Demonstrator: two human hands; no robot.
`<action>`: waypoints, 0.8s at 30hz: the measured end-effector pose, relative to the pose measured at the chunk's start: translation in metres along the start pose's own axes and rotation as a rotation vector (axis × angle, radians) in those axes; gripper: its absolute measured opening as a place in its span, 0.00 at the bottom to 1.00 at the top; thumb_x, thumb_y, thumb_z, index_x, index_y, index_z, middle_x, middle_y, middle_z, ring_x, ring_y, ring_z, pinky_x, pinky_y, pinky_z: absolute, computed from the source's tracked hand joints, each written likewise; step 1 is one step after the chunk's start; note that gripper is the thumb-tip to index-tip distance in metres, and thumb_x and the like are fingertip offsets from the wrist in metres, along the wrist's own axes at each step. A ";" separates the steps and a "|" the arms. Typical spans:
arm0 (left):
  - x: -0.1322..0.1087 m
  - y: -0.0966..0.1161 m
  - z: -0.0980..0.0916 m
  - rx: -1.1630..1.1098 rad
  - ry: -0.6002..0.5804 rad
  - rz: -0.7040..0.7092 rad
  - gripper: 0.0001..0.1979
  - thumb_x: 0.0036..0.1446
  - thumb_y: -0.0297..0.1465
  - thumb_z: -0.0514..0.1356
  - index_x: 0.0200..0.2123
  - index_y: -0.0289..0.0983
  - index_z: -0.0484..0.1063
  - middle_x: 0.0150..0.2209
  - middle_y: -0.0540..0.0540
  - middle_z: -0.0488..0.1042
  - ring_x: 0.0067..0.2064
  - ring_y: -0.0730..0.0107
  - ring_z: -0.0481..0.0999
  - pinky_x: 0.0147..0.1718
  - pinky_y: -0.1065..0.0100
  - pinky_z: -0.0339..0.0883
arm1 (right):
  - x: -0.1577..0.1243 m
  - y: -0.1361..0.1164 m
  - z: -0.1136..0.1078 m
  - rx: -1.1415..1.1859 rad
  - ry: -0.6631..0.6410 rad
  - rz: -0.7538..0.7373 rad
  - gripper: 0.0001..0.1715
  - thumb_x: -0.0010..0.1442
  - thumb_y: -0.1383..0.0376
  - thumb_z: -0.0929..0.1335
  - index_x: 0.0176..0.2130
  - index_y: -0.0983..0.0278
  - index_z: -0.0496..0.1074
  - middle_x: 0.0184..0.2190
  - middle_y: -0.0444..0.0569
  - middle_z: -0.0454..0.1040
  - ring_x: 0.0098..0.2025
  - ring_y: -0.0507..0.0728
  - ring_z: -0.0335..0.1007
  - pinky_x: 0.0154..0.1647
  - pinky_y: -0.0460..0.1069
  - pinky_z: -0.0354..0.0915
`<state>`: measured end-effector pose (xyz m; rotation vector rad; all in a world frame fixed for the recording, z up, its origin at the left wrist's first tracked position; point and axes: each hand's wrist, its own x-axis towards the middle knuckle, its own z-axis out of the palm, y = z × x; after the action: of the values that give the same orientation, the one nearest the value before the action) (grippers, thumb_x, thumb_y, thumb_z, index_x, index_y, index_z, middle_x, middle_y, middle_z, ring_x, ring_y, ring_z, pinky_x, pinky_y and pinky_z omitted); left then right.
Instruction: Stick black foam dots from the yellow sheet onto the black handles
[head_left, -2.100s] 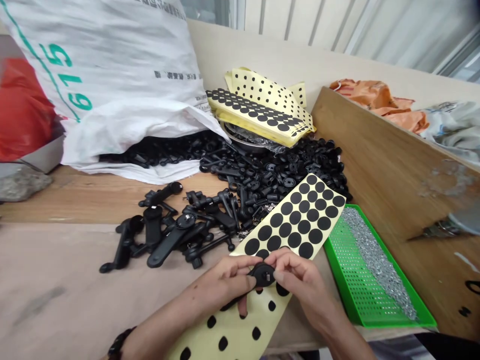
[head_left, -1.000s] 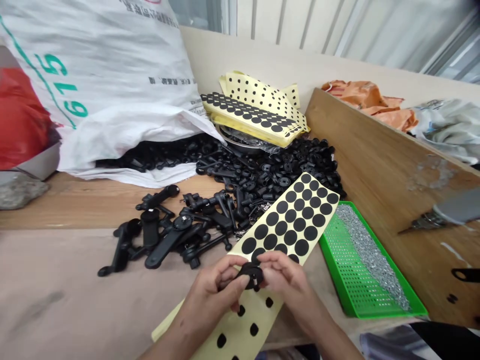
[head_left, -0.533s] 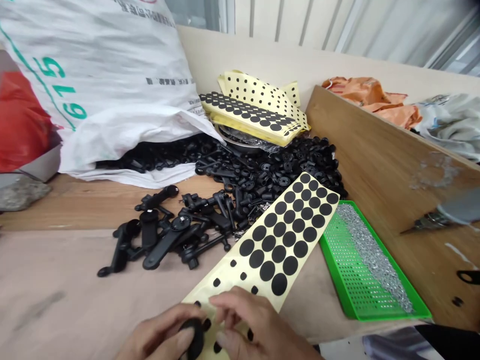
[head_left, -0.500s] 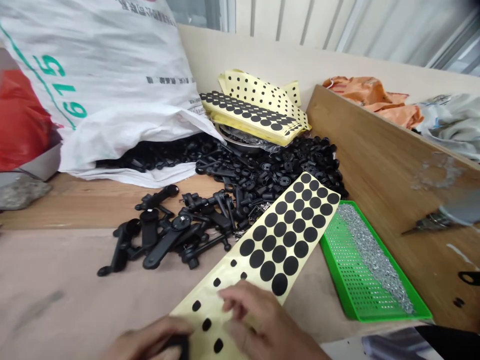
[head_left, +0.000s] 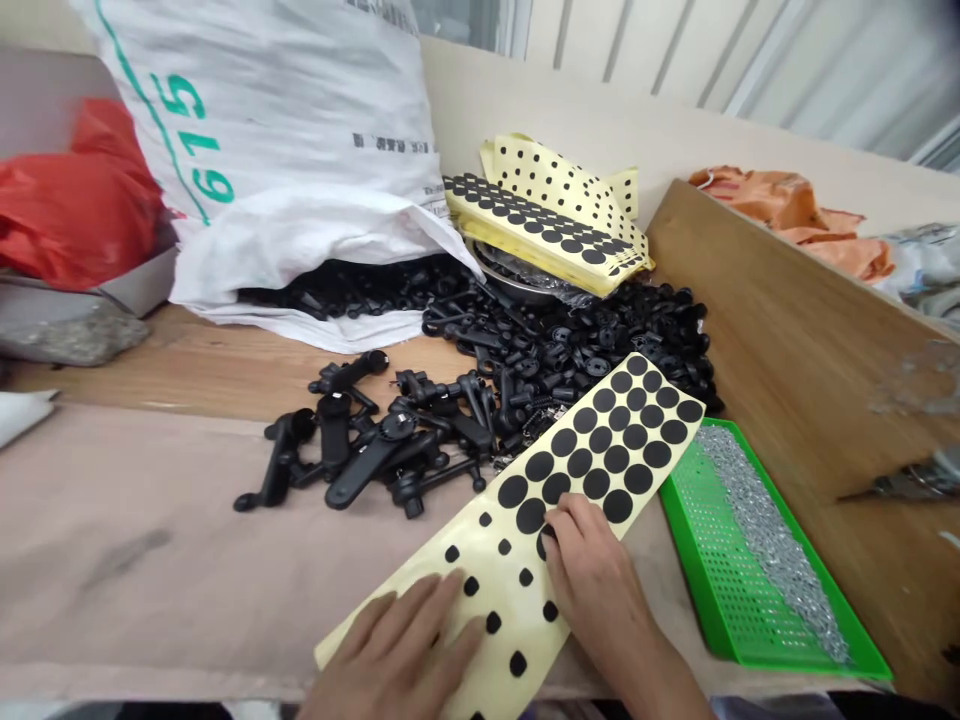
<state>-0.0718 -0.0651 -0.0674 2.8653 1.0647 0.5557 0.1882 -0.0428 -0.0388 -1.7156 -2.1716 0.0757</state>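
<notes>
A long yellow backing sheet (head_left: 525, 610) lies slanted across the front of the table, with rows of large black round stickers (head_left: 616, 458) on its far part and small black dots on its near part. My left hand (head_left: 405, 640) rests flat on the near end, fingers spread. At the edge of the round stickers is my right hand (head_left: 589, 560), its fingertips pinched together on one black sticker (head_left: 545, 541) that they partly cover. Beyond the sheet, black plastic arms (head_left: 375, 455) lie in a loose group.
A green tray (head_left: 701, 600) of small metal parts stands at the right, beside a wooden board (head_left: 780, 350). Behind are a heap of black parts (head_left: 600, 340), a stack of sticker sheets (head_left: 540, 230), and a white sack (head_left: 300, 110). A red bag (head_left: 82, 210) is far left.
My left hand has let go of a black object and now lies flat on the sheet. My right hand has moved right and up to the round stickers. The view has shifted left.
</notes>
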 end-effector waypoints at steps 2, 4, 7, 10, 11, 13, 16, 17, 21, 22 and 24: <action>0.013 0.005 0.002 0.060 -0.001 0.054 0.18 0.56 0.37 0.55 0.51 0.47 0.69 0.57 0.46 0.69 0.57 0.55 0.65 0.52 0.56 0.55 | 0.000 0.002 -0.005 0.029 -0.043 0.023 0.11 0.60 0.74 0.59 0.38 0.66 0.69 0.40 0.57 0.68 0.40 0.61 0.67 0.37 0.55 0.70; 0.018 0.001 -0.005 0.073 -0.004 0.039 0.17 0.56 0.31 0.54 0.49 0.47 0.70 0.57 0.46 0.69 0.58 0.56 0.63 0.54 0.55 0.50 | 0.000 0.004 -0.008 0.014 -0.062 0.037 0.11 0.60 0.74 0.59 0.39 0.66 0.68 0.40 0.57 0.68 0.40 0.62 0.67 0.36 0.56 0.69; 0.016 -0.013 -0.021 0.058 0.001 -0.003 0.19 0.55 0.25 0.51 0.48 0.46 0.70 0.56 0.46 0.70 0.58 0.58 0.63 0.55 0.54 0.47 | 0.000 0.003 -0.009 -0.012 -0.052 0.027 0.12 0.59 0.75 0.59 0.38 0.66 0.69 0.39 0.57 0.69 0.39 0.63 0.66 0.35 0.57 0.68; 0.015 -0.023 -0.031 0.037 -0.001 -0.041 0.18 0.54 0.25 0.51 0.45 0.45 0.71 0.54 0.45 0.71 0.56 0.56 0.64 0.55 0.53 0.47 | 0.001 -0.003 -0.005 -0.013 -0.020 -0.010 0.13 0.57 0.76 0.59 0.37 0.65 0.69 0.38 0.57 0.70 0.38 0.62 0.65 0.35 0.57 0.67; 0.017 -0.023 -0.032 0.020 0.003 -0.060 0.16 0.55 0.26 0.51 0.44 0.45 0.72 0.53 0.45 0.72 0.55 0.56 0.65 0.55 0.53 0.48 | 0.002 -0.006 -0.004 -0.016 -0.008 -0.015 0.13 0.57 0.76 0.59 0.37 0.65 0.69 0.38 0.57 0.70 0.37 0.62 0.65 0.35 0.57 0.67; 0.026 -0.017 -0.030 -0.018 0.031 -0.090 0.15 0.57 0.27 0.50 0.43 0.44 0.72 0.50 0.46 0.73 0.53 0.57 0.66 0.54 0.55 0.49 | 0.003 -0.009 -0.002 -0.023 0.008 -0.018 0.13 0.57 0.76 0.59 0.36 0.65 0.69 0.38 0.57 0.70 0.37 0.62 0.65 0.34 0.56 0.66; 0.048 0.000 -0.021 -0.041 -0.042 -0.051 0.18 0.56 0.24 0.50 0.49 0.42 0.69 0.49 0.45 0.73 0.50 0.59 0.68 0.51 0.58 0.55 | 0.003 -0.010 -0.001 -0.020 0.025 -0.027 0.14 0.57 0.76 0.58 0.36 0.64 0.69 0.37 0.55 0.70 0.36 0.61 0.64 0.35 0.55 0.65; 0.058 0.007 -0.018 -0.030 -0.107 -0.023 0.20 0.56 0.24 0.51 0.51 0.41 0.67 0.49 0.44 0.72 0.49 0.58 0.69 0.48 0.58 0.58 | 0.003 -0.010 0.000 -0.016 0.029 -0.034 0.14 0.57 0.76 0.58 0.35 0.64 0.69 0.37 0.55 0.70 0.36 0.61 0.64 0.35 0.54 0.65; 0.092 0.025 -0.006 0.061 -0.258 0.006 0.19 0.56 0.22 0.52 0.50 0.40 0.67 0.41 0.44 0.73 0.40 0.59 0.70 0.37 0.60 0.63 | 0.003 -0.009 0.001 0.008 0.026 -0.026 0.14 0.57 0.76 0.58 0.34 0.63 0.69 0.38 0.55 0.70 0.37 0.61 0.65 0.37 0.55 0.64; 0.098 0.027 -0.006 0.082 -0.274 0.008 0.18 0.56 0.23 0.52 0.50 0.39 0.67 0.39 0.44 0.72 0.38 0.59 0.70 0.35 0.61 0.63 | 0.002 -0.008 0.000 0.022 0.022 -0.021 0.14 0.58 0.76 0.58 0.34 0.63 0.69 0.38 0.55 0.70 0.38 0.61 0.65 0.38 0.55 0.65; 0.105 0.028 -0.007 0.110 -0.302 0.021 0.17 0.57 0.23 0.52 0.49 0.38 0.67 0.39 0.44 0.71 0.37 0.61 0.69 0.34 0.62 0.62 | 0.001 -0.008 -0.004 0.080 0.001 -0.021 0.14 0.59 0.76 0.58 0.35 0.63 0.68 0.38 0.54 0.69 0.39 0.61 0.65 0.39 0.55 0.65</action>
<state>0.0165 -0.0202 -0.0230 2.9279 1.0437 0.0599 0.1822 -0.0443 -0.0329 -1.6484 -2.1555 0.1542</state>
